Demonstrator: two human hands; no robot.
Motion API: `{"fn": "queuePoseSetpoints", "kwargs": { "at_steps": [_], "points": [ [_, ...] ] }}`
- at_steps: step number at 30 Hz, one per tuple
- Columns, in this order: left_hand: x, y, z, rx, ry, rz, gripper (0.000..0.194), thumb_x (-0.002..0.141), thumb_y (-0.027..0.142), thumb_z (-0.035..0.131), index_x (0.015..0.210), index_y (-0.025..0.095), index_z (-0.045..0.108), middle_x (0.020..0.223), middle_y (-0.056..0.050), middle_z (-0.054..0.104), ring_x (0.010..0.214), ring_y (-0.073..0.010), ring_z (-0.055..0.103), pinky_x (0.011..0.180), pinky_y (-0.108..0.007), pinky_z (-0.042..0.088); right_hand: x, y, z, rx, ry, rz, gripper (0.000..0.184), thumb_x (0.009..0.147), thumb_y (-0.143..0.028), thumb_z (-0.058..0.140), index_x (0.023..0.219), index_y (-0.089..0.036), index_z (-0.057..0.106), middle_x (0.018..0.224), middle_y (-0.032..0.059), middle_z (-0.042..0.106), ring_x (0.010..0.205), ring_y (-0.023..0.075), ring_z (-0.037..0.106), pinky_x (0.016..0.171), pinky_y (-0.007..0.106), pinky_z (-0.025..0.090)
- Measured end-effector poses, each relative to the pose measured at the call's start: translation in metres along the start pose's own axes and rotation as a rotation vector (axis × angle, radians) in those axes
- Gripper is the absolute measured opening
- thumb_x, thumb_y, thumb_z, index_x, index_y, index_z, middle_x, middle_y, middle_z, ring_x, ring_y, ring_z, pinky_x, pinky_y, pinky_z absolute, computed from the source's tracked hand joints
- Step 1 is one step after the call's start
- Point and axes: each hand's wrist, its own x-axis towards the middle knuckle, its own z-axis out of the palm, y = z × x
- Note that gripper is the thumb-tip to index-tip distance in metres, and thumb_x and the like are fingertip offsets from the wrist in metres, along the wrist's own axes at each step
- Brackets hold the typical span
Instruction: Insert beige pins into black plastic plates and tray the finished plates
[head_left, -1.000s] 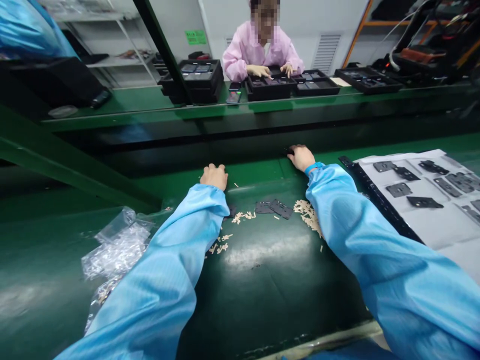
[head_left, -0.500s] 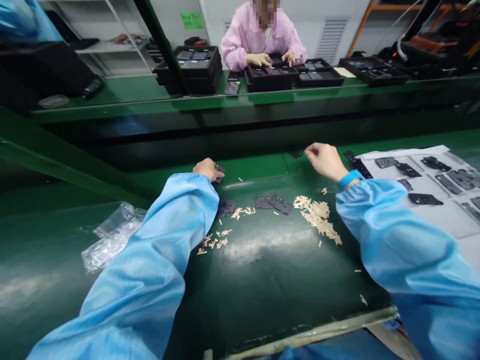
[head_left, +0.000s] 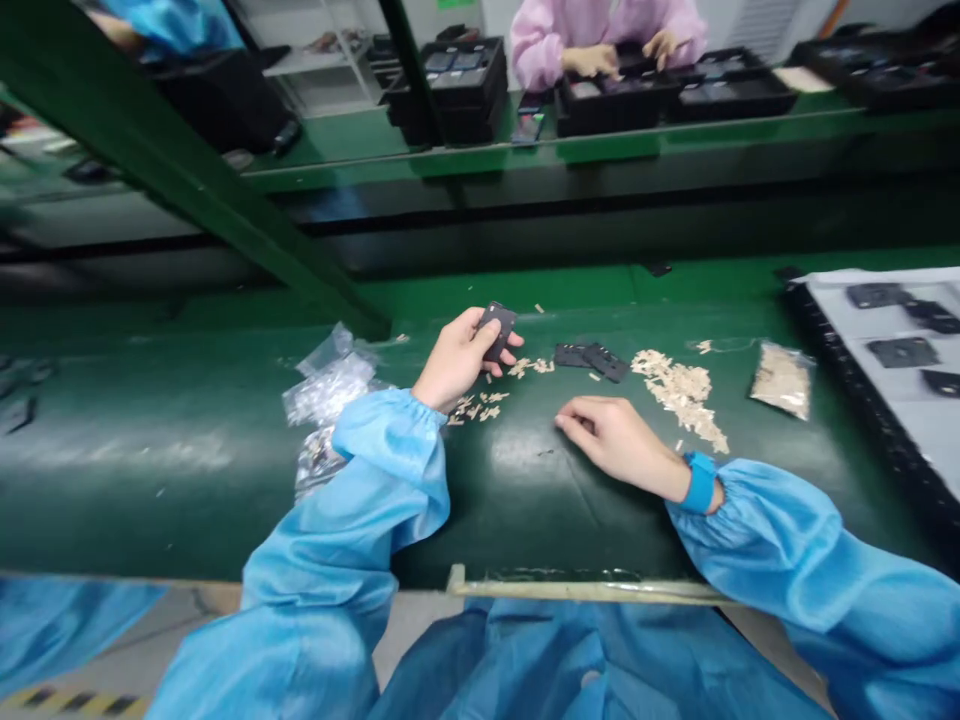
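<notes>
My left hand (head_left: pixel 466 350) grips a flat black plastic plate (head_left: pixel 499 328) with small holes, thumb across its face, raised a little over the green work surface. My right hand (head_left: pixel 611 435) is low over the table with its fingers curled together; what they hold, if anything, is hidden. Between and beyond my hands lie two overlapping black plates (head_left: pixel 592 358). Small beige strips are scattered in a group (head_left: pixel 480 406) near my left hand. A larger heap of beige pieces (head_left: pixel 684 392) lies beyond my right hand.
Clear plastic bags (head_left: pixel 330 385) lie left of my left arm. A bag of beige pieces (head_left: pixel 781 380) sits at the right, before a white-lined tray (head_left: pixel 840 325) with black parts. A green post (head_left: pixel 225 210) slants at the left. Across, a co-worker's hands reach into black trays (head_left: pixel 615 108).
My left hand has come nearer, turning the black plate into sight. My right hand has moved from the far edge back toward me. The view has swung left and down.
</notes>
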Motion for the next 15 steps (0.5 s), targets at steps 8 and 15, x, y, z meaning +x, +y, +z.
{"fn": "queuePoseSetpoints", "kwargs": {
  "at_steps": [8, 15],
  "points": [
    [-0.031, -0.038, -0.026, -0.286, 0.263, 0.091, 0.021, 0.103, 0.036, 0.049, 0.111, 0.02, 0.058, 0.1, -0.008, 0.077, 0.064, -0.0101, 0.066, 0.048, -0.019, 0.045, 0.03, 0.003, 0.035, 0.139, 0.066, 0.046, 0.012, 0.095, -0.026, 0.062, 0.097, -0.022, 0.073, 0.087, 0.0039, 0.074, 0.075, 0.0193, 0.066, 0.069, 0.031, 0.05],
    [-0.035, -0.035, -0.044, -0.238, 0.367, 0.192, 0.029, 0.101, 0.042, 0.056, 0.125, 0.025, 0.059, 0.111, -0.007, 0.077, 0.079, -0.0127, 0.071, 0.059, -0.022, 0.052, 0.064, -0.008, 0.064, 0.075, 0.109, -0.056, 0.01, 0.095, -0.023, 0.061, 0.098, -0.022, 0.071, 0.09, 0.0047, 0.07, 0.077, 0.0202, 0.062, 0.073, 0.034, 0.05]
  ]
}}
